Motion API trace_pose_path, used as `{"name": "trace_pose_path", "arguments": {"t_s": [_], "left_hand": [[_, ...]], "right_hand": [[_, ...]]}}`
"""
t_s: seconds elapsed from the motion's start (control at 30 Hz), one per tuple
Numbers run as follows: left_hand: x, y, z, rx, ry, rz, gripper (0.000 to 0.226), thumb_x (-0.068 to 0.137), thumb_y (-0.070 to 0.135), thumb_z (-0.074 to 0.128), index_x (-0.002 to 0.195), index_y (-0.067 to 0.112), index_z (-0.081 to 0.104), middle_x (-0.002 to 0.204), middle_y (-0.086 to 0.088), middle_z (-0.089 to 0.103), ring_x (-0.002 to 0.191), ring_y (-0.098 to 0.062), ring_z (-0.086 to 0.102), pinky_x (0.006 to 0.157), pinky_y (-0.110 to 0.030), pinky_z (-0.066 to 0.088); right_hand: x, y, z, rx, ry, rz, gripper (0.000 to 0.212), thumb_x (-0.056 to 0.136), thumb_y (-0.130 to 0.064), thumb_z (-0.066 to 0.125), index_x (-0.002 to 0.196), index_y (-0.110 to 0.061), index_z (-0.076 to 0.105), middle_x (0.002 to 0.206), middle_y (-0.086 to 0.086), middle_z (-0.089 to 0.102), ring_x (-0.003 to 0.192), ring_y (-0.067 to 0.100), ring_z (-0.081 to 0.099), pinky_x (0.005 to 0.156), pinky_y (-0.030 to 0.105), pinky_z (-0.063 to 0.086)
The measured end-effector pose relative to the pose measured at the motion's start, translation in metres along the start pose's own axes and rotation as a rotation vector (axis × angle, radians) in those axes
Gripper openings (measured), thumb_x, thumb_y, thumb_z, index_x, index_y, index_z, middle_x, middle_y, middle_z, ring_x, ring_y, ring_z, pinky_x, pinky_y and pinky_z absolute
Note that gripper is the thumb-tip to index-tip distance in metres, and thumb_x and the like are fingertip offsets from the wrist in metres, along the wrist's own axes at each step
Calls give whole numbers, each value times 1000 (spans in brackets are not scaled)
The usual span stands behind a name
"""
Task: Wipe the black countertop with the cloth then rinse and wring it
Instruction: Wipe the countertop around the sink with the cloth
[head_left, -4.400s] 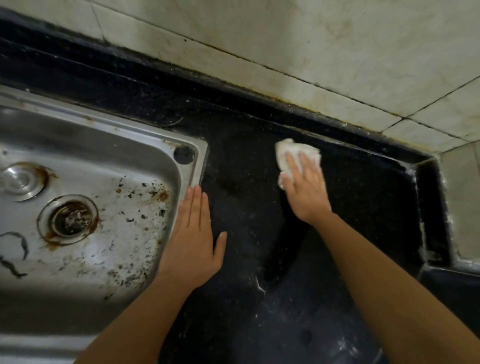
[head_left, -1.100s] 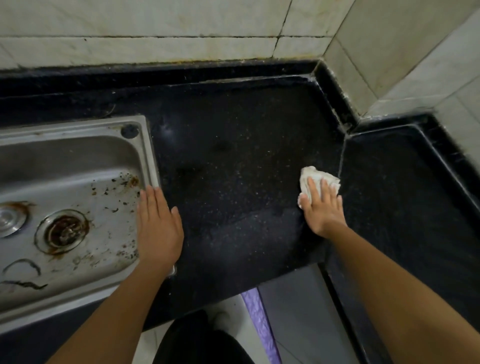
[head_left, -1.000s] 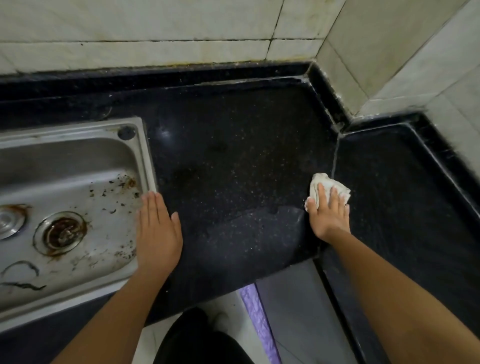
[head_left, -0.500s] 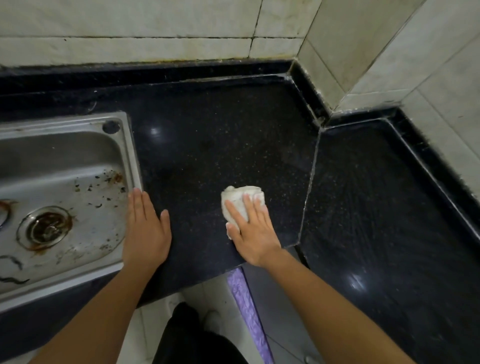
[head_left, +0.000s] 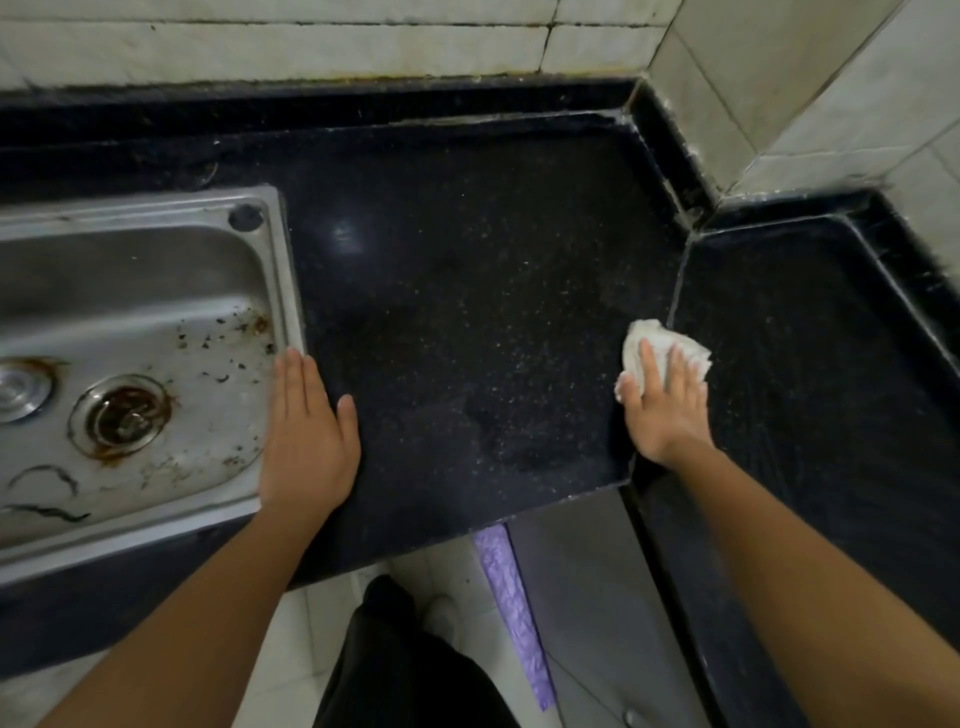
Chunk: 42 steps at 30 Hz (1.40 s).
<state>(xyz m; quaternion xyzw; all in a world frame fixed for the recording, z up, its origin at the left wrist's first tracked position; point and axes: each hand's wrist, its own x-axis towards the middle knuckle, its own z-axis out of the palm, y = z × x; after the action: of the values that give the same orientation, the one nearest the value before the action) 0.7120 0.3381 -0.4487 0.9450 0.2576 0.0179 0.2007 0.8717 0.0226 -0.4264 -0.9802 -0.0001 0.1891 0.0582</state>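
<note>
The right hand (head_left: 667, 415) slid the cloth (head_left: 658, 339) back to the right side of the desk (head_left: 467, 286), fingers (head_left: 649, 370) pressed flat on it. The left hand (head_left: 309, 441) lies flat by the sink (head_left: 283, 270). Still wiping, no rinse yet.

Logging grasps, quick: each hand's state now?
Left hand: open, flat on black speckled countertop by steel sink rim.
Right hand: open, pressing the crumpled white cloth.

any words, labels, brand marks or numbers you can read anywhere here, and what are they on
None: no readable text shows in this view.
The steel sink has stains and debris but no visible stamp or brand mark.
The cloth, the black countertop and the wall tiles carry no print.
The purple strip below the counter edge shows only texture, no letters.
</note>
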Motion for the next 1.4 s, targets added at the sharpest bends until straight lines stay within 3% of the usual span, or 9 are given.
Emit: {"name": "trace_pose_path", "arguments": {"t_s": [0.3,0.67,0.73,0.83,0.87,0.97,1.03,1.17,1.4], "left_hand": [[3,1,2,-70,15,-23,60,101,34,22,151,4,5,159,-10,0,146,-16,-4,117,-29,-1],[0,3,-2,-63,18,-23,61,101,35,22,150,2,7,159,-12,3,147,-20,0,117,-31,0],[-1,4,-3,-58,20,-26,61,101,36,22,150,2,7,159,-13,3,147,-21,0,117,-32,1],[-1,5,-4,-74,14,-27,61,101,35,23,150,2,8,159,-13,4,146,-21,1,117,-32,1],[-1,5,-5,-79,12,-31,61,101,34,23,150,2,8,159,-13,4,146,-21,1,117,-32,1],[0,5,-4,-89,11,-40,61,101,34,24,150,3,7,159,-11,2,147,-19,0,117,-31,1],[0,4,-3,-92,13,-40,61,101,35,23,150,3,7,159,-11,2,147,-19,0,117,-30,0],[1,1,0,-87,19,-34,60,101,35,22,151,4,7,159,-10,2,146,-18,0,117,-28,-1],[2,0,1,-102,40,-27,59,101,31,27,150,1,12,159,-12,6,146,-20,4,116,-27,0]], "right_hand": [[76,-14,-24,62,23,138,60,100,-53,11,152,-31,-7,159,12,-17,146,30,-18,117,44,-12],[-21,-21,19,-19,62,1,60,101,-48,17,153,-26,-6,159,19,-9,146,33,-13,118,44,-8],[-50,-32,34,-63,68,-38,61,100,-48,15,153,-22,1,159,23,0,147,38,-3,118,48,-2],[-84,-49,54,-92,78,-178,62,96,-46,23,147,-11,35,146,31,34,134,50,34,109,58,26],[-90,-50,58,-107,65,-224,61,98,-46,22,147,-12,36,146,31,36,133,50,35,111,55,25],[-86,-44,50,-130,-2,-337,69,94,-63,0,153,-28,1,159,21,7,146,41,4,119,46,0],[-67,-39,40,-144,-22,-388,67,87,-70,-1,144,-40,-19,160,11,-14,146,29,-18,118,40,-13],[-14,-50,14,-107,-53,-318,61,98,-58,16,148,-40,-13,158,7,-22,144,25,-24,117,39,-14],[34,-76,-2,-49,-54,-157,61,99,-55,11,150,-34,-14,157,9,-25,143,25,-28,117,41,-16]]}}
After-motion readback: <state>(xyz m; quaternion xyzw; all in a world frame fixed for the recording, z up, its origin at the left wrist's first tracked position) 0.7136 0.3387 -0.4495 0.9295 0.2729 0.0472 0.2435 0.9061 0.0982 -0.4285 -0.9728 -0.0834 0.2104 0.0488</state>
